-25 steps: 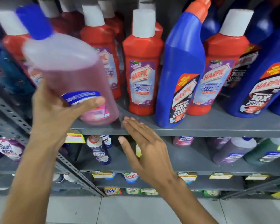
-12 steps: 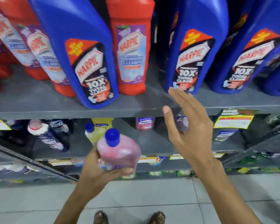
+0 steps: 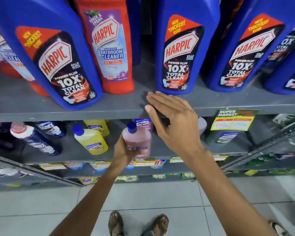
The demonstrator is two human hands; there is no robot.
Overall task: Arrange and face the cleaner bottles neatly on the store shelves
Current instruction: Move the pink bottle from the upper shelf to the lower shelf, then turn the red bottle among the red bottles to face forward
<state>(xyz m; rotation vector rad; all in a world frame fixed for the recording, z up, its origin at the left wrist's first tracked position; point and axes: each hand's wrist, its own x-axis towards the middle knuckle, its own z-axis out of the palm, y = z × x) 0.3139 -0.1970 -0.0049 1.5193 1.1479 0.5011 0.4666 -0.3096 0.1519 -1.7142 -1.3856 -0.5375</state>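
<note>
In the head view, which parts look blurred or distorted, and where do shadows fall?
Head view: the pink bottle in the left hand is smeared by motion; the blue Harpic bottles lean outward from wide-angle distortion, labels sharp; the open right hand casts a faint shadow on the grey shelf; lower shelves are dim.

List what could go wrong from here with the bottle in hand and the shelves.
1. The left hand grips the pink bottle low on its body only; it could slip and drop to the floor.
2. The open right hand hovers at the shelf edge, close to a blue bottle, and could knock it.
</note>
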